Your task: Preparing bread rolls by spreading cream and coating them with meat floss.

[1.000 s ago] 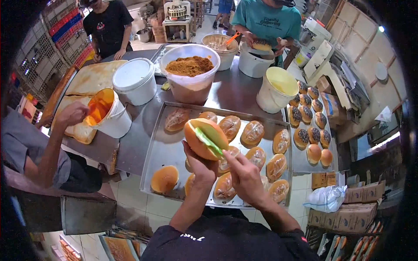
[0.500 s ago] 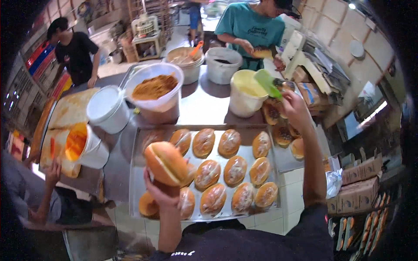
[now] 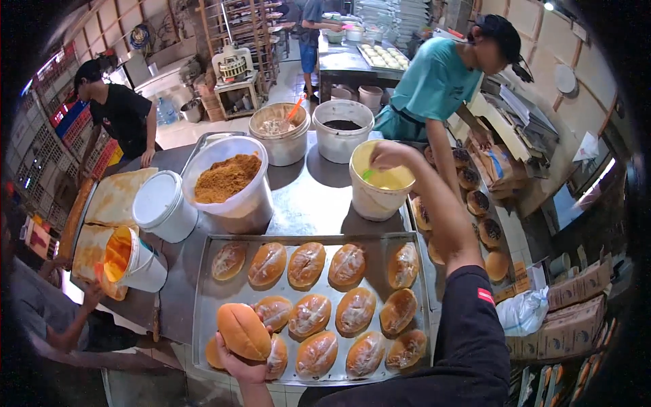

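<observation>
Bun (image 3: pixel 243 331) in the left hand (image 3: pixel 242 366), held above the near left corner of a tray (image 3: pixel 201 298); fingers and thumb wrapped round it from below, plain brown top showing. Another bun (image 3: pixel 212 353) just left of that hand, mostly hidden. Right hand (image 3: pixel 393 157) over the mouth of a pale yellow bucket (image 3: pixel 375 205), beyond the tray; fingers bent round a green spatula (image 3: pixel 368 175), of which only a scrap shows, so its tip can't be made out. On the tray, rows of buns with whitish topping (image 3: pixel 317 353). Left of the yellow bucket, a tub (image 3: pixel 247 216) of brown crumbs; farther left, a lidded white bucket (image 3: pixel 180 214) and, nearer, a tilted bucket (image 3: pixel 150 270) coated orange inside. Beside it, flat bread slabs (image 3: pixel 122 193). Far side: a bucket (image 3: pixel 288 150) with an orange-handled tool (image 3: pixel 296 108), then one (image 3: pixel 344 147) with dark filling. Right, dark-topped buns (image 3: pixel 478 201), a co-worker in teal (image 3: pixel 434 81) leaning over them. Far left, a co-worker in black (image 3: pixel 122 112) at the table (image 3: pixel 305 197).
</observation>
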`<state>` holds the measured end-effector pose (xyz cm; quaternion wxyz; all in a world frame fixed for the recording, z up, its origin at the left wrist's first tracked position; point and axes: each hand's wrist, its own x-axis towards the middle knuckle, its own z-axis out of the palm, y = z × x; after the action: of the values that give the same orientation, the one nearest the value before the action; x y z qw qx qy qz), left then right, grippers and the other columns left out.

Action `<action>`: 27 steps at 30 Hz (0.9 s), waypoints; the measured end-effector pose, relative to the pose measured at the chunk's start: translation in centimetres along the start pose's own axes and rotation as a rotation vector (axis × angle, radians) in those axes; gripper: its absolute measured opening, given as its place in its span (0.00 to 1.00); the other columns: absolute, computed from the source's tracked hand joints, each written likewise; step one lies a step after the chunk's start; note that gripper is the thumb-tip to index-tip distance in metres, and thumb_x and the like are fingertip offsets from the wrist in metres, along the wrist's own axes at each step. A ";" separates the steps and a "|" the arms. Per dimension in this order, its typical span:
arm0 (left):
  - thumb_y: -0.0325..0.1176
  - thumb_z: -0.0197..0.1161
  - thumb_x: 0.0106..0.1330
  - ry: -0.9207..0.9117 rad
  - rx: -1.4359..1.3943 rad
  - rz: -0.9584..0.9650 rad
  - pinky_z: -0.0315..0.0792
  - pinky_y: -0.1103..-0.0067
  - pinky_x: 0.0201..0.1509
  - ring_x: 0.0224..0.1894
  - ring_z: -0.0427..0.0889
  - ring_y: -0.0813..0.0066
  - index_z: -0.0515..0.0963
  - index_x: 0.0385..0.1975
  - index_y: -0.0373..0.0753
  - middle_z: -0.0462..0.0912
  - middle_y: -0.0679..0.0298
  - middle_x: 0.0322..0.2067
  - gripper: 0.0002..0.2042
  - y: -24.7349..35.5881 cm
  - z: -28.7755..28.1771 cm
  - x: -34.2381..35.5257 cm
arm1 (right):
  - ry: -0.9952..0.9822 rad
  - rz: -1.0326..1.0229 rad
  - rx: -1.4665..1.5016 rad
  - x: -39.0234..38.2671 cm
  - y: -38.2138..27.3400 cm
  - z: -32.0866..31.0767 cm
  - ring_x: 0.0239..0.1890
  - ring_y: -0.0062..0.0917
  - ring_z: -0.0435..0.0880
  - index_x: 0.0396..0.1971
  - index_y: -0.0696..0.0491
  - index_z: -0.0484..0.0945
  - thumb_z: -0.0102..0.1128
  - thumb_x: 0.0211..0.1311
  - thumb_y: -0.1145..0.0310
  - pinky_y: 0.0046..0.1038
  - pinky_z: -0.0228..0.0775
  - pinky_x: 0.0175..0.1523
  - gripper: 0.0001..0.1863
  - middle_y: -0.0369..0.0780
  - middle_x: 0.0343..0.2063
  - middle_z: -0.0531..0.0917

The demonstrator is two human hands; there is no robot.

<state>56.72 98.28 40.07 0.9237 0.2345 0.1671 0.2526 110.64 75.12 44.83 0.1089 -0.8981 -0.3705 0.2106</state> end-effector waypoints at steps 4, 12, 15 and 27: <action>0.56 0.42 0.71 0.017 -0.078 -0.110 0.75 0.57 0.57 0.58 0.75 0.51 0.58 0.68 0.36 0.67 0.46 0.62 0.34 -0.9 2.1 0.1 | 0.299 0.020 0.642 -13.0 4.0 -4.0 0.15 0.12 0.68 0.30 0.61 0.84 0.65 0.62 0.68 0.19 0.56 0.18 0.10 0.33 0.15 0.76; 0.61 0.44 0.70 -0.116 -0.090 -0.284 0.73 0.55 0.60 0.58 0.75 0.46 0.60 0.66 0.37 0.70 0.46 0.61 0.35 -1.8 3.3 2.5 | 0.378 -0.204 0.964 -26.2 -18.4 6.6 0.18 0.14 0.73 0.42 0.59 0.76 0.55 0.68 0.75 0.17 0.63 0.21 0.06 0.35 0.20 0.77; 0.58 0.40 0.73 -0.203 -0.179 -0.344 0.71 0.51 0.61 0.58 0.75 0.49 0.60 0.66 0.35 0.70 0.47 0.60 0.34 -0.9 4.4 2.5 | 0.524 -0.251 0.695 -28.7 -25.9 11.6 0.24 0.17 0.77 0.44 0.58 0.78 0.54 0.67 0.77 0.23 0.69 0.27 0.09 0.37 0.25 0.79; 0.58 0.40 0.73 -0.258 -0.342 -0.385 0.68 0.56 0.65 0.63 0.70 0.49 0.57 0.67 0.33 0.65 0.44 0.63 0.35 3.6 2.0 1.3 | 0.628 -0.444 -0.197 -31.4 -36.3 19.0 0.21 0.24 0.72 0.51 0.47 0.82 0.61 0.52 0.79 0.28 0.63 0.23 0.24 0.35 0.20 0.69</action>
<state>57.22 100.99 43.34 0.9945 0.0692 0.0447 0.0653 59.40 79.01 50.12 0.1729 -0.8231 -0.5226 -0.1394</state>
